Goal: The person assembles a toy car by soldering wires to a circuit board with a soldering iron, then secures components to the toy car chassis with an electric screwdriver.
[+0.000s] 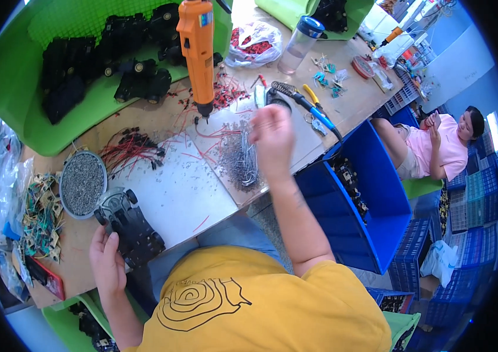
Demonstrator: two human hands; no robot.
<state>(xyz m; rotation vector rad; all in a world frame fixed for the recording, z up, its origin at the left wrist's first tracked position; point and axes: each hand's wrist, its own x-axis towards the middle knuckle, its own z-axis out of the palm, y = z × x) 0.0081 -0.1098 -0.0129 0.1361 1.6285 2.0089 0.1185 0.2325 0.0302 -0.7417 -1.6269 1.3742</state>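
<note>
My left hand (108, 258) grips a black toy car chassis (130, 226) by its side, wheels showing, over the near edge of the bench. Blurred by motion, my right hand (273, 138) hovers by a pile of small metal screws (238, 164); its fingers look bent, but whether they hold anything I cannot tell. An orange electric screwdriver (197, 53) hangs bit-down above the bench, between the two hands and beyond them. Left of the white board (187, 196), a round bowl (83, 185) is full of small grey parts.
A green bin (11, 111) of black car bodies stands at the far left. Red-black wires (131, 149), a soldering iron (310, 108) and a water bottle (300, 47) lie or stand on the bench. A blue crate (387, 217) is at right; a seated person (451, 138) is beyond.
</note>
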